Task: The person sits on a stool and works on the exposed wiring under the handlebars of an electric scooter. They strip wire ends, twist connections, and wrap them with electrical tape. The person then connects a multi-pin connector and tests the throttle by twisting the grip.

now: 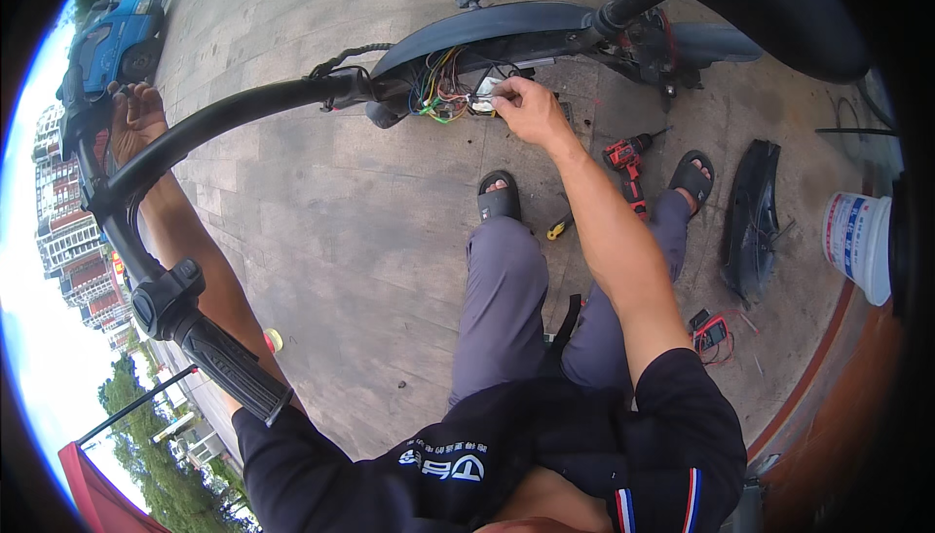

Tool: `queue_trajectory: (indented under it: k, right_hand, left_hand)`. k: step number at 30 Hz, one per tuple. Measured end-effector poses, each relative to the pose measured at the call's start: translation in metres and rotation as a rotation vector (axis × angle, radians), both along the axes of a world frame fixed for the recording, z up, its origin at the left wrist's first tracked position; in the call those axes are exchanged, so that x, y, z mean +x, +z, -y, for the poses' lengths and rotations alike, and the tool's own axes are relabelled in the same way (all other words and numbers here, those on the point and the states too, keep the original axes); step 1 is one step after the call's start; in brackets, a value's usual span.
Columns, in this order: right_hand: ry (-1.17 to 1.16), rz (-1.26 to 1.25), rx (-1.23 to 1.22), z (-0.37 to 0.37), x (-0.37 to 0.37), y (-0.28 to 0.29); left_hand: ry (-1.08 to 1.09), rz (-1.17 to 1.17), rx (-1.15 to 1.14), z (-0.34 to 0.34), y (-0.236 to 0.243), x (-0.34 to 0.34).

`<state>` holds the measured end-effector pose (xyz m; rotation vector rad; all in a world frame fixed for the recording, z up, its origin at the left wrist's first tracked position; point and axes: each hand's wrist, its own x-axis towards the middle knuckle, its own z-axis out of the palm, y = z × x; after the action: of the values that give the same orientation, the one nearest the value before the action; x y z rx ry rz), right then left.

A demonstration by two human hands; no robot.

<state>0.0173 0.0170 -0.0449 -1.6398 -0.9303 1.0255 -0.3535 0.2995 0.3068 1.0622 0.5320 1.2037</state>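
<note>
A dark electric bike frame (477, 31) spans the upper part of the head view, its side opening full of coloured wires (440, 85). My right hand (531, 112) has its fingertips pinched together at that opening, beside a white piece (484, 95) among the wires. What sits between the fingertips is too small to make out. On the far left, my left hand (136, 122) is curled at the far end of the black handlebar (122, 231), partly hidden behind the bike's curved tube (243, 109). Nearer me, the rubber grip (234, 369) crosses in front of my left forearm.
On the paving lie a red-and-black cordless drill (628, 168), a yellow-handled tool (559, 228), a red meter with leads (712, 334) and a black curved cover (752, 221). A white bucket (857, 241) stands at the right. A blue truck (119, 34) is at the upper left.
</note>
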Motion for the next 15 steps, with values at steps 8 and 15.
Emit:
queue_trajectory:
  k: [8,15]
  right_hand:
    - [-0.019,0.018,0.063,0.001,0.001,0.003]
    - [-0.036,0.021,0.027,0.002,-0.001,-0.006]
  left_hand:
    - [0.06,-0.043,-0.064,-0.018,0.0,-0.021]
    - [0.097,-0.074,-0.135,-0.004,0.0,-0.001]
